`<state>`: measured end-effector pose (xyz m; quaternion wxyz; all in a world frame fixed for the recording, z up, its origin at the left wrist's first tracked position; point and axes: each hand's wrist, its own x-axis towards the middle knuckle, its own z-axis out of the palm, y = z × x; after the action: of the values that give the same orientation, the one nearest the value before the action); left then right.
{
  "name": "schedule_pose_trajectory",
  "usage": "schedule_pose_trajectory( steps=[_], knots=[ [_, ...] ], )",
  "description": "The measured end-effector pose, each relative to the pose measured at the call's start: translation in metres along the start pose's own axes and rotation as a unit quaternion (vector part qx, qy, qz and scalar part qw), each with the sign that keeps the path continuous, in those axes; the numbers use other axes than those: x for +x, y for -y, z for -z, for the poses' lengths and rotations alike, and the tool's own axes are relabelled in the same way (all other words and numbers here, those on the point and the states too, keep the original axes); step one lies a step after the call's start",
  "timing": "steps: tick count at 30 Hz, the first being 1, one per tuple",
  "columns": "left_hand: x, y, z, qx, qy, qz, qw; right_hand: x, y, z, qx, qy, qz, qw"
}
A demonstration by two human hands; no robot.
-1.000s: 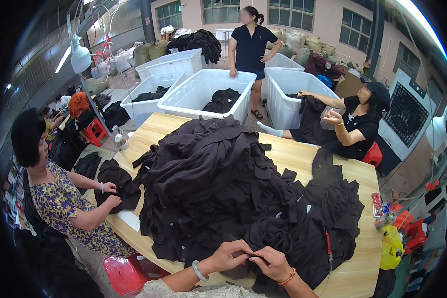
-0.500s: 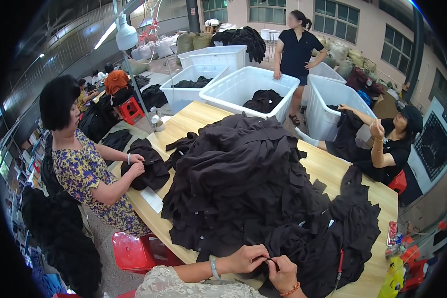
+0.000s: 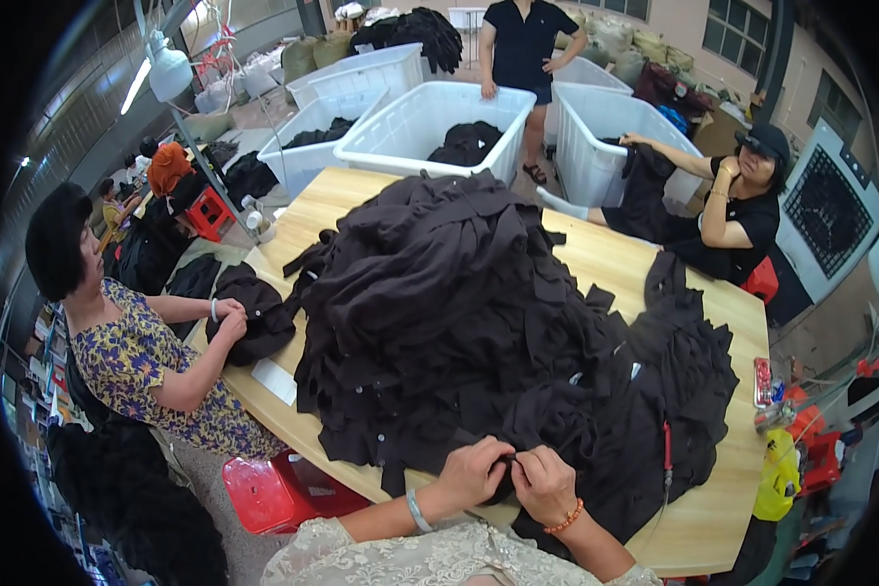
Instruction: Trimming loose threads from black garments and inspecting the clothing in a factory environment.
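A big heap of black garments covers the middle of a wooden table. At the near edge my left hand and my right hand pinch the same fold of a black garment between their fingertips, close together. A bangle sits on my left wrist and a beaded bracelet on my right.
A person in a flowered top sits at the left handling a black piece. Another sits at the far right by a white bin; a third stands behind more white bins. A red stool stands below the table.
The view has swung right and closer to the heap. My two hands stay together on the black garment, working the same spot.
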<state>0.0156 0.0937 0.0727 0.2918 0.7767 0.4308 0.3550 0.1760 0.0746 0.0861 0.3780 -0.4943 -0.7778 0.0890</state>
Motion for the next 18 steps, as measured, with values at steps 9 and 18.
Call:
schedule_pose_trajectory(
  steps=[9,18],
  knots=[
    [0.036,0.016,0.024,-0.283,-0.164,0.113,0.938,0.024,-0.022,0.011,0.166,-0.027,0.040,0.985],
    [0.030,0.024,0.061,-0.559,-0.071,0.126,0.816,0.011,-0.055,-0.025,0.056,0.089,-0.144,0.984]
  ],
)
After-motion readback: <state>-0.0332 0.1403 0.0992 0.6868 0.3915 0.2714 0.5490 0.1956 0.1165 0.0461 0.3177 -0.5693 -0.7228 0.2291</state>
